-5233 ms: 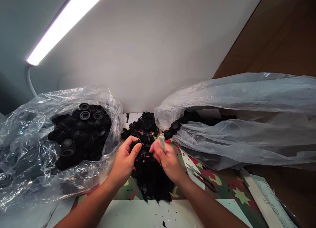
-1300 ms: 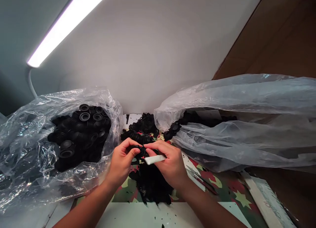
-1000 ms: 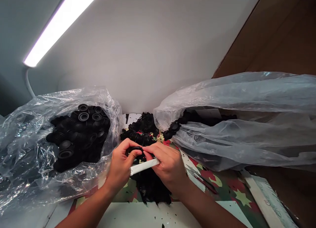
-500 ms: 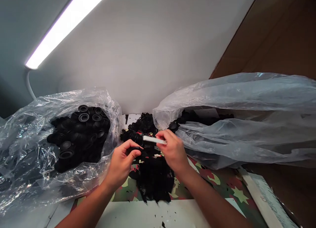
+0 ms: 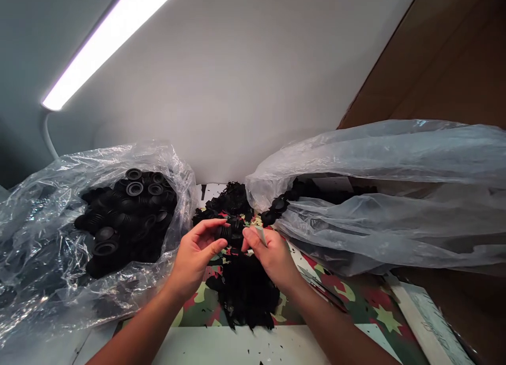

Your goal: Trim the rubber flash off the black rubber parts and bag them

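Note:
My left hand (image 5: 197,251) is curled around a black ribbed rubber bellows (image 5: 226,232), thumb below and fingers above. My right hand (image 5: 271,251) is closed on a slim pale flat-handled tool (image 5: 261,235), whose short end shows above the thumb; its other end is hidden by the fingers. The right fingertips are close to the right end of the bellows, and I cannot tell whether they touch it. Just below both hands lies a heap of black rubber scraps (image 5: 249,291) on a camouflage-patterned cloth (image 5: 201,301).
A clear plastic bag (image 5: 51,217) full of black bellows (image 5: 134,188) stands at left. At right, another plastic bag (image 5: 379,149) has black parts at its mouth. More black scraps (image 5: 231,196) lie behind the hands. A lamp (image 5: 106,48) shines above; cardboard (image 5: 443,64) rises at right.
The right hand has lowered slightly and turned, so the pale tool now points up instead of sideways to the left. In the left hand, the bellows' ribbed side now shows.

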Demonstrator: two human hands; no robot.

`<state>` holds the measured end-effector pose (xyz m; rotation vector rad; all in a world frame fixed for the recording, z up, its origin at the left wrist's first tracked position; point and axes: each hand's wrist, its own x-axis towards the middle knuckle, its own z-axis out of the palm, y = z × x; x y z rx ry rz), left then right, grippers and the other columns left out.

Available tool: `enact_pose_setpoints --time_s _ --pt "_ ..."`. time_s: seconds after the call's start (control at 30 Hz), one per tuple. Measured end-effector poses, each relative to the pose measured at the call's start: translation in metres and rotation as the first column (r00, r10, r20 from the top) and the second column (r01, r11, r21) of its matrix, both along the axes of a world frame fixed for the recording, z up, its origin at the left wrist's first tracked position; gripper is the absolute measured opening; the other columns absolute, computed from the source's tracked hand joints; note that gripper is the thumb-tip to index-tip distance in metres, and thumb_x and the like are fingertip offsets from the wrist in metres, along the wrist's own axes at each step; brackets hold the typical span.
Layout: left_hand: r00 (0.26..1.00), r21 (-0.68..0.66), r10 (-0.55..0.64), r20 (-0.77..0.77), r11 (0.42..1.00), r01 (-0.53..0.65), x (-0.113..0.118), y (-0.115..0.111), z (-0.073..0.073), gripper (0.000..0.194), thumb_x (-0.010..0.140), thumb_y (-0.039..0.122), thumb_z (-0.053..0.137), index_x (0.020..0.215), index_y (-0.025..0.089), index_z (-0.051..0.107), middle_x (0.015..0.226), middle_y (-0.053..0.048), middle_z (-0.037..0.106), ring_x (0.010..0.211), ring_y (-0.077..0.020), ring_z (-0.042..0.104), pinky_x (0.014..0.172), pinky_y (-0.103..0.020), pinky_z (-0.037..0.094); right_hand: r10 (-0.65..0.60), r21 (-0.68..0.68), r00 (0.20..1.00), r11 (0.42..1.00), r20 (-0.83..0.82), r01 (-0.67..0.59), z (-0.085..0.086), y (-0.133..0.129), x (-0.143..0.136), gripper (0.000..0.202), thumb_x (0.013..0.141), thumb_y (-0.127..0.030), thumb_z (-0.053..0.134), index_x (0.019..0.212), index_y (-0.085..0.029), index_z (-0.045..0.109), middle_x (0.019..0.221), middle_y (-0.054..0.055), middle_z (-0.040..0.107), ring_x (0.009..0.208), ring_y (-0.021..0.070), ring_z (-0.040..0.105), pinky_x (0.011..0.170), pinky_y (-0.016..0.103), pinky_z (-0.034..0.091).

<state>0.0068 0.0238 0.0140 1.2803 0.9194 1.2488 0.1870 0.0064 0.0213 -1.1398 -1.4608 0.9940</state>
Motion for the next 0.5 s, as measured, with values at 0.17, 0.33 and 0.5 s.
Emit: enact_pose_setpoints --time_s 0.17,0.33,0.5 --pt "0.992 0.111 -0.004 -0.127 0.994 0.018 0.004 -0.006 0.009 0.029 0.075 0.027 0.082 0.104 0.022 0.078 0.103 -0.006 0.074 0.097 -0.0217 0.068 0.084 -0.030 0.055 0.105 -0.101 0.976 0.987 -0.192 -0.126 0.003 -0.002 -0.005 0.039 0.080 -0.057 0.067 0.070 -0.020 0.061 0.055 -0.006 0.045 0.049 0.0103 0.039 0.048 0.024 0.032" --pt "0.993 0.058 0.037 -0.109 0.998 -0.030 0.001 -0.003 0.012 0.025 0.072 0.026 0.083 0.097 0.021 0.080 0.090 -0.004 0.075 0.080 -0.0176 0.066 0.072 -0.025 0.054 0.024 -0.095 0.961 0.994 -0.276 -0.052 -0.001 0.001 -0.002 0.030 0.079 -0.048 0.069 0.071 -0.020 0.063 0.057 -0.006 0.047 0.052 0.0103 0.040 0.053 0.025 0.036" --pt "0.992 0.049 0.065 -0.105 0.997 -0.060 0.000 -0.002 0.016 0.027 0.064 0.020 0.086 0.090 0.021 0.081 0.079 -0.002 0.074 0.068 -0.0155 0.064 0.063 -0.025 0.054 0.063 -0.055 0.974 0.996 -0.217 -0.076 0.000 0.000 -0.004 0.033 0.084 -0.050 0.063 0.073 -0.019 0.066 0.052 -0.005 0.049 0.053 0.0118 0.046 0.057 0.026 0.041"
